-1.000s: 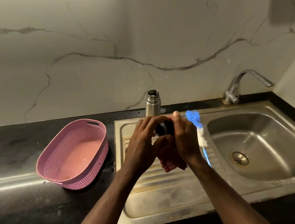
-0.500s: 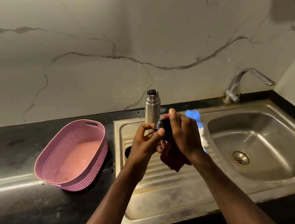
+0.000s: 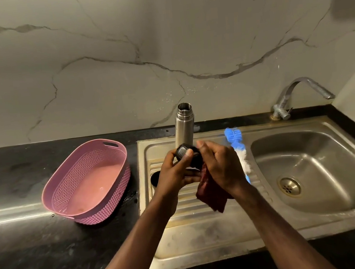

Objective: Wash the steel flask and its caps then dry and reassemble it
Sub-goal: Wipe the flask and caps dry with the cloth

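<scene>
At frame centre, the left hand (image 3: 173,175) pinches a black cap (image 3: 186,153) while the right hand (image 3: 221,169) grips a red cloth (image 3: 210,194) against it: drying seems underway. The open flask (image 3: 184,125) stands upright just behind, uncapped; reassembly remains.

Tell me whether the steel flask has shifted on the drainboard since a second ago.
No. The steel flask stands upright at the drainboard's back edge, as before.
</scene>
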